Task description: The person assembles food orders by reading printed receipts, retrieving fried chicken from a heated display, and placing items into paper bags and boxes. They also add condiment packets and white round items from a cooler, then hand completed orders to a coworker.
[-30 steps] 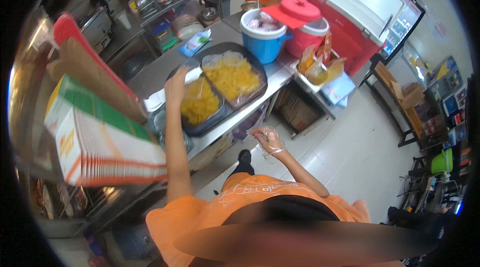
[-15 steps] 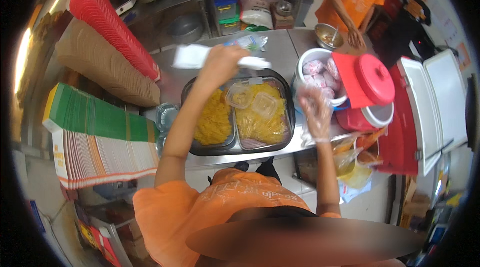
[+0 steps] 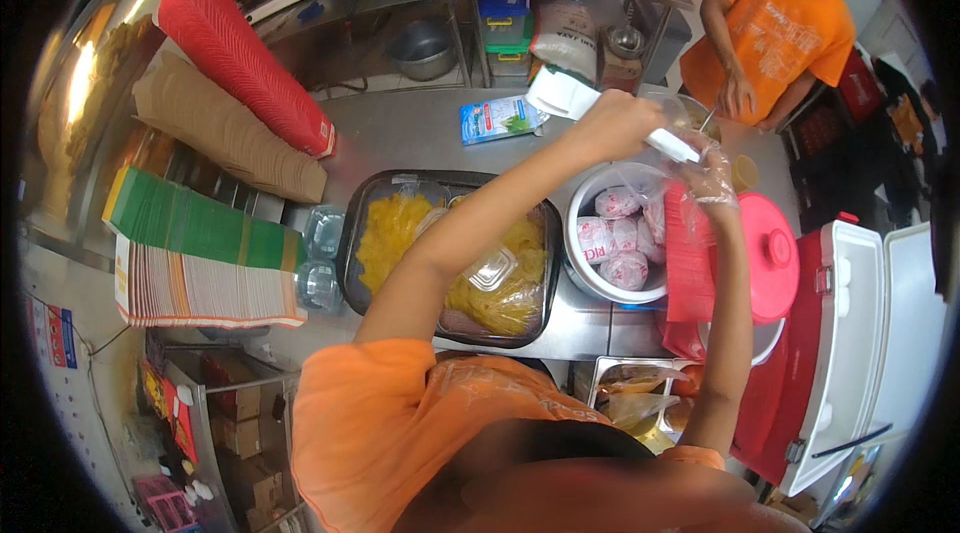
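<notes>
My left hand [image 3: 622,123] is closed around a long white flat object [image 3: 565,95], which sticks out on both sides of the fist; its kind is unclear. My right hand [image 3: 712,178], in a clear plastic glove, has bent fingers at the object's right end. Whatever they hold is hard to make out. Clear plastic [image 3: 668,111] shows just behind both hands. Below them stands a round white tub [image 3: 578,258] with several wrapped round bundles [image 3: 625,271]. Under my left forearm sits a black-rimmed tray [image 3: 348,278] of yellow rice [image 3: 390,233], with a small clear container [image 3: 494,269] on it.
Left, stacked red [image 3: 240,53], brown [image 3: 225,123] and green [image 3: 200,223] cartons line the counter [image 3: 400,128]. A blue packet [image 3: 495,120] lies beyond the tray. A pink-red lid [image 3: 765,258] and an open red cooler [image 3: 800,333] stand right. A co-worker in orange [image 3: 775,13] stands far right.
My left hand has swung right, carrying the white object from over the rice tray to beyond the tub. My right hand has moved up and away to meet it. The view has shifted.
</notes>
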Demonstrator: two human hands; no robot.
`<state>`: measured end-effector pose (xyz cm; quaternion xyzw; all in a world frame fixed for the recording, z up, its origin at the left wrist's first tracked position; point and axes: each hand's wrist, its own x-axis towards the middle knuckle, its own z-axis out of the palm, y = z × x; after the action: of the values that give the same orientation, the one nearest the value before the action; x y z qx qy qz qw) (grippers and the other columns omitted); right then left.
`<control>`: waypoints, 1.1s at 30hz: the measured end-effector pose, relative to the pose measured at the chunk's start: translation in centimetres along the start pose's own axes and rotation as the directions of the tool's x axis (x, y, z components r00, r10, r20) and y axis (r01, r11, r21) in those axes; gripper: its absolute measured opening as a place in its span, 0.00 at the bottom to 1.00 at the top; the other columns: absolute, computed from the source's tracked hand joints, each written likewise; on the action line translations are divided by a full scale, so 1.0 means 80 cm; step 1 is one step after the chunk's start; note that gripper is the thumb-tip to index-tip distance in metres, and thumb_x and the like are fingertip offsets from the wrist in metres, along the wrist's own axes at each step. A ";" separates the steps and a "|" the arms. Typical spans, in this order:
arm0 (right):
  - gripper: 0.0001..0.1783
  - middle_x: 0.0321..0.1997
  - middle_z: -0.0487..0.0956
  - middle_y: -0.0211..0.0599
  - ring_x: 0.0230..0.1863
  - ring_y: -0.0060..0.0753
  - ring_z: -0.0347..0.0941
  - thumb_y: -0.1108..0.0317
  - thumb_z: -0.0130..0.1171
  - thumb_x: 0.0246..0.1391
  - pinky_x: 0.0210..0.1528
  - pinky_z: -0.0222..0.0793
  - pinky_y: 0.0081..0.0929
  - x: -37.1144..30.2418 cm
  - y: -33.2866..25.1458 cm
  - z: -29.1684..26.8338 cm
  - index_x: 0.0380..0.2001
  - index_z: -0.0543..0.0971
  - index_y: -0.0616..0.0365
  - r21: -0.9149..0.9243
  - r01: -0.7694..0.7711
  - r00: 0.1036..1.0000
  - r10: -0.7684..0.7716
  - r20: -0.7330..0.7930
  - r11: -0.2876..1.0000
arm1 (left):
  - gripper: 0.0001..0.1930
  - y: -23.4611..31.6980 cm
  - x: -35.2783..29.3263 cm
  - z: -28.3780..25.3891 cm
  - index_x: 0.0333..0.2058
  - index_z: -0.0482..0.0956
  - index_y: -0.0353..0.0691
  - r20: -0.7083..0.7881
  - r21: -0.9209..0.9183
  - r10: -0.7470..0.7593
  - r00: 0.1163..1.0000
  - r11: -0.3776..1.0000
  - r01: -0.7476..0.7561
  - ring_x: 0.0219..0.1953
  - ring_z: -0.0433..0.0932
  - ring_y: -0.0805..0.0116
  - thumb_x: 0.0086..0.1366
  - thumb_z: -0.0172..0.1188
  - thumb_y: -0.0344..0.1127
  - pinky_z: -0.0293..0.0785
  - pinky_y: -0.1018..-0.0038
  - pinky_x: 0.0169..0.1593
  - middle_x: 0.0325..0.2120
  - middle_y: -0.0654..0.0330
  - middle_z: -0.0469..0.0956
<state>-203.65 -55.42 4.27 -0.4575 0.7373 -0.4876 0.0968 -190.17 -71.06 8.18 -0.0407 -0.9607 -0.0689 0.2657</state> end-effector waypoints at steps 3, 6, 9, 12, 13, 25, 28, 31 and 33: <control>0.18 0.36 0.79 0.47 0.37 0.45 0.76 0.76 0.61 0.37 0.41 0.70 0.34 0.016 0.018 -0.013 0.38 0.79 0.59 -0.305 0.145 0.987 -0.160 -0.024 0.941 | 0.09 0.003 0.018 0.024 0.29 0.77 0.43 -0.018 -0.004 -0.027 0.999 1.000 0.027 0.31 0.77 0.57 0.45 0.60 0.30 0.73 0.63 0.32 0.27 0.59 0.74; 0.17 0.35 0.79 0.48 0.37 0.49 0.76 0.77 0.60 0.37 0.42 0.70 0.36 0.030 0.018 -0.021 0.37 0.79 0.58 -0.336 0.167 0.982 -0.186 -0.023 0.927 | 0.10 0.005 0.029 0.034 0.30 0.77 0.43 -0.050 -0.032 -0.081 0.995 0.996 0.079 0.31 0.78 0.57 0.45 0.60 0.30 0.73 0.62 0.33 0.29 0.59 0.74; 0.17 0.36 0.78 0.48 0.40 0.49 0.74 0.77 0.61 0.36 0.45 0.69 0.37 0.045 0.020 -0.025 0.35 0.79 0.57 -0.460 0.188 0.964 -0.253 -0.083 0.868 | 0.14 0.008 0.036 0.031 0.33 0.78 0.43 -0.165 -0.104 -0.145 0.976 0.986 0.129 0.33 0.78 0.55 0.44 0.61 0.29 0.74 0.63 0.36 0.32 0.59 0.76; 0.14 0.36 0.78 0.47 0.42 0.50 0.73 0.73 0.59 0.38 0.48 0.67 0.40 0.070 0.037 -0.032 0.34 0.80 0.55 -0.589 0.169 0.952 -0.286 -0.110 0.790 | 0.20 0.012 0.032 0.017 0.39 0.78 0.42 -0.251 -0.211 -0.234 0.939 0.960 0.183 0.38 0.78 0.55 0.42 0.61 0.25 0.75 0.65 0.42 0.39 0.59 0.77; 0.13 0.36 0.78 0.47 0.42 0.50 0.73 0.72 0.59 0.39 0.48 0.67 0.39 0.081 0.046 -0.035 0.33 0.80 0.54 -0.575 0.069 0.978 -0.169 -0.122 0.815 | 0.21 0.011 0.026 0.008 0.40 0.78 0.42 -0.278 -0.238 -0.232 0.932 0.957 0.167 0.39 0.78 0.55 0.42 0.61 0.24 0.75 0.65 0.43 0.40 0.58 0.77; 0.14 0.34 0.80 0.49 0.38 0.43 0.77 0.59 0.55 0.49 0.40 0.71 0.41 0.176 0.157 -0.046 0.32 0.80 0.58 -0.544 -0.194 0.924 -0.034 -0.380 0.817 | 0.20 -0.010 -0.136 -0.146 0.45 0.74 0.30 -0.132 -0.904 -0.762 0.634 0.355 0.238 0.19 0.65 0.81 0.66 0.51 0.44 0.61 0.83 0.25 0.35 0.59 0.77; 0.16 0.37 0.80 0.49 0.41 0.44 0.78 0.58 0.60 0.44 0.41 0.72 0.40 0.198 0.180 -0.042 0.34 0.81 0.57 -0.626 -0.212 0.943 -0.011 -0.333 0.751 | 0.27 -0.025 -0.163 -0.167 0.55 0.62 0.26 0.064 -0.969 -0.772 0.633 -0.199 -0.145 0.20 0.62 0.80 0.69 0.43 0.46 0.63 0.81 0.27 0.38 0.55 0.74; 0.16 0.38 0.80 0.49 0.41 0.44 0.78 0.58 0.59 0.45 0.41 0.72 0.40 0.241 0.198 -0.045 0.35 0.81 0.57 -0.807 -0.213 0.972 0.202 -0.119 0.551 | 0.30 -0.030 -0.189 -0.180 0.53 0.64 0.27 0.107 -0.884 -0.726 0.679 -0.382 -0.269 0.22 0.63 0.78 0.67 0.44 0.52 0.66 0.79 0.30 0.36 0.56 0.73; 0.16 0.39 0.79 0.49 0.42 0.45 0.78 0.58 0.58 0.46 0.41 0.72 0.40 0.270 0.200 -0.050 0.35 0.81 0.57 -0.932 -0.113 0.919 0.393 0.034 0.345 | 0.31 -0.025 -0.209 -0.189 0.53 0.64 0.27 0.052 -0.849 -0.702 0.710 -0.405 -0.338 0.22 0.63 0.79 0.67 0.45 0.54 0.66 0.79 0.31 0.36 0.57 0.72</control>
<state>-227.41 -67.86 -0.06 -0.3709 0.9248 0.0845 -0.0036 -168.50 -76.04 12.17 -0.0140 -0.2917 -0.8788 0.3775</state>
